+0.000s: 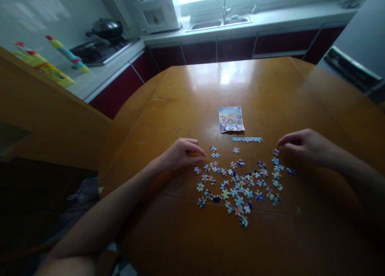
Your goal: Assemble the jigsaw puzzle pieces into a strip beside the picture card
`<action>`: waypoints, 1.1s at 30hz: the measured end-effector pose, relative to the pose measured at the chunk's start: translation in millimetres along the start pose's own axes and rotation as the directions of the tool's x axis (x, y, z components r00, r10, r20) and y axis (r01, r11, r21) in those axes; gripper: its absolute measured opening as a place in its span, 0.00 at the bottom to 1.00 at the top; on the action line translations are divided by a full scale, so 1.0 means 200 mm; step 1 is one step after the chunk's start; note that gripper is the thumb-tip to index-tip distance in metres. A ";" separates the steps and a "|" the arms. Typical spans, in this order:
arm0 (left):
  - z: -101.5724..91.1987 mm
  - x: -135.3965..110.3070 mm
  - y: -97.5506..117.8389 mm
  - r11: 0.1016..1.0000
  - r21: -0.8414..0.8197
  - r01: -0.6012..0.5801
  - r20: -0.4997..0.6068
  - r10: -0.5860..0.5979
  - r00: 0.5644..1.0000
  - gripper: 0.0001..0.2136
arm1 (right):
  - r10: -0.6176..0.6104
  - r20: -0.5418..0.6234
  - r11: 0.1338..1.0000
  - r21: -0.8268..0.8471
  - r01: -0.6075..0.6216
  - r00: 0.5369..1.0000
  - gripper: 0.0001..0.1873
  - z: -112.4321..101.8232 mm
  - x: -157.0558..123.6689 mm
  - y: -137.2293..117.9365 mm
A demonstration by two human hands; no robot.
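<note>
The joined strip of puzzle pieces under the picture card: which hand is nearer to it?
Right. The right hand lies just right of the strip, apart from it; the left hand is farther, down to its left.

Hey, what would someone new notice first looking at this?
A scatter of loose puzzle pieces lies in the middle of the wooden table, between the left hand and the right hand, both at its edges with fingers curled. Just beyond it sit a colourful picture card and a short joined strip of pieces.
</note>
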State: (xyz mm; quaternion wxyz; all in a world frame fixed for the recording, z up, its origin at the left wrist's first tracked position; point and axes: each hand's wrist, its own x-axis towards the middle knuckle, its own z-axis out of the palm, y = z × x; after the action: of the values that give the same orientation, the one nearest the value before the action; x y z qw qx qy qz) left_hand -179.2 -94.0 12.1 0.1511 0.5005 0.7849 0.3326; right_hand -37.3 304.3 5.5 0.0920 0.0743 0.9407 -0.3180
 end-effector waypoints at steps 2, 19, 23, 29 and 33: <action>-0.01 -0.02 0.01 1.000 -0.005 -0.014 0.084 0.014 0.996 0.06 | -0.004 0.035 1.000 0.004 0.004 0.999 0.14 0.00 0.00 0.00; 0.01 -0.04 0.03 0.987 -0.041 -0.155 0.318 0.160 0.934 0.08 | -0.067 0.043 0.998 0.001 0.067 0.997 0.13 0.03 0.00 -0.02; 0.02 -0.04 0.03 0.985 -0.029 -0.168 0.329 0.168 0.929 0.09 | -0.092 -0.106 0.995 -0.043 0.087 0.990 0.12 0.03 0.01 -0.01; 0.03 -0.03 0.08 0.979 -0.062 -0.193 0.349 0.203 0.915 0.10 | -0.050 -0.179 0.999 -0.019 0.048 0.983 0.13 0.02 0.02 -0.02; 0.05 -0.02 0.13 0.965 -0.076 -0.251 0.364 0.261 0.894 0.11 | -0.042 -0.187 0.999 -0.011 0.041 0.982 0.13 0.03 0.02 -0.03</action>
State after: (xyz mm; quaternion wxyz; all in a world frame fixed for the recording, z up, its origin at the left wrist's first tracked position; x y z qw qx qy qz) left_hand -153.9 -86.6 21.1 0.2580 0.6511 0.6649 0.2595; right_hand -41.5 296.1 4.1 -0.0031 0.0838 0.9476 -0.3082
